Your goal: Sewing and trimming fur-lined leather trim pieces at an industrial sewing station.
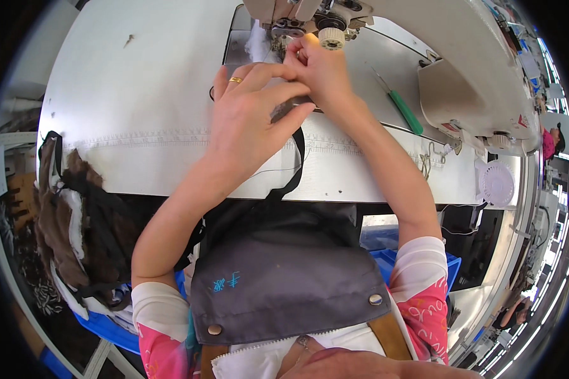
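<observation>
Beneath the sewing machine's head (291, 25), my right hand (327, 72) is closed in a pinch beside the needle area. What its fingertips hold is too small or hidden to name. My left hand (250, 110), with a gold ring, reaches in from the left, its fingers bent and its thumb apart. Its fingertips meet my right hand. A dark grey-brown piece (289, 108) shows in the gap between thumb and forefinger, mostly hidden. From below it a black strap (299, 155) runs over the table's front edge. White fluffy material (256, 44) lies left of the needle area.
A green-handled awl (404, 112) lies on the machine bed at the right. Metal scissors or clips (428, 159) and a white round basket (496, 183) sit farther right. Brown fur pieces with black straps (85, 215) hang at the table's left edge. Printed rulers (152, 138) cross the white tabletop.
</observation>
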Motion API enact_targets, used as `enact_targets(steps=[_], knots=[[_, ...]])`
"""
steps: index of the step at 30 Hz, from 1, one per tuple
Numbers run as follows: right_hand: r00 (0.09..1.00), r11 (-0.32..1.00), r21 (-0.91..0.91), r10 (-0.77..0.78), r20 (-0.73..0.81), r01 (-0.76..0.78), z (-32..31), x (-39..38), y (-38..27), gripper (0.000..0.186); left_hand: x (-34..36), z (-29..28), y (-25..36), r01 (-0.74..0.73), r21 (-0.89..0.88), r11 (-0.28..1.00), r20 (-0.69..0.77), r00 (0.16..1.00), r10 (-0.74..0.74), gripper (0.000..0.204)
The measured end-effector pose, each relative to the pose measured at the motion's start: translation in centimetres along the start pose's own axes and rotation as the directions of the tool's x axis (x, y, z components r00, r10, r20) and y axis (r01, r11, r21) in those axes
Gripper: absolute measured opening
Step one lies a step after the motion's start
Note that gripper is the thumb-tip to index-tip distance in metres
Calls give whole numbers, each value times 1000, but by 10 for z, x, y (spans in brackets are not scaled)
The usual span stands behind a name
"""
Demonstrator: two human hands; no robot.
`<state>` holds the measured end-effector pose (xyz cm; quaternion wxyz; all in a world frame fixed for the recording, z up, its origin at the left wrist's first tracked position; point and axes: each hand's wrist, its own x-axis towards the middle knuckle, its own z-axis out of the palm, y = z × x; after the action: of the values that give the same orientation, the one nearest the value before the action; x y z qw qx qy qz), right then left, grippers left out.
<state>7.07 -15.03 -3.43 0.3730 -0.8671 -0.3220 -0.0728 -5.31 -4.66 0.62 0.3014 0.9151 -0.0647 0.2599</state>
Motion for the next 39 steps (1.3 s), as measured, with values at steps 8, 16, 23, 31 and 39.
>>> enact_targets(steps=[8, 16, 23, 31, 39], knots=[[993, 989, 127, 60, 106, -73, -13, -11, -1, 11, 8, -61, -5, 476, -808, 348, 398, 875, -274, 24], [979, 998, 18, 60, 197, -65, -28, -12, -2, 11, 32, -96, -40, 388, -904, 180, 305, 880, -363, 49], [998, 799, 599, 23, 56, -52, -78, -51, 1, 4, 11, -36, -69, 3, -103, 995, 50, 999, 2, 40], [859, 149, 847, 29, 511, -510, -84, -25, 12, 12, 28, -8, -78, -428, 207, 880, 184, 900, 394, 45], [964, 978, -102, 196, 180, -180, -72, -23, 8, 16, 31, -3, -88, -355, 109, 928, 244, 915, 322, 40]])
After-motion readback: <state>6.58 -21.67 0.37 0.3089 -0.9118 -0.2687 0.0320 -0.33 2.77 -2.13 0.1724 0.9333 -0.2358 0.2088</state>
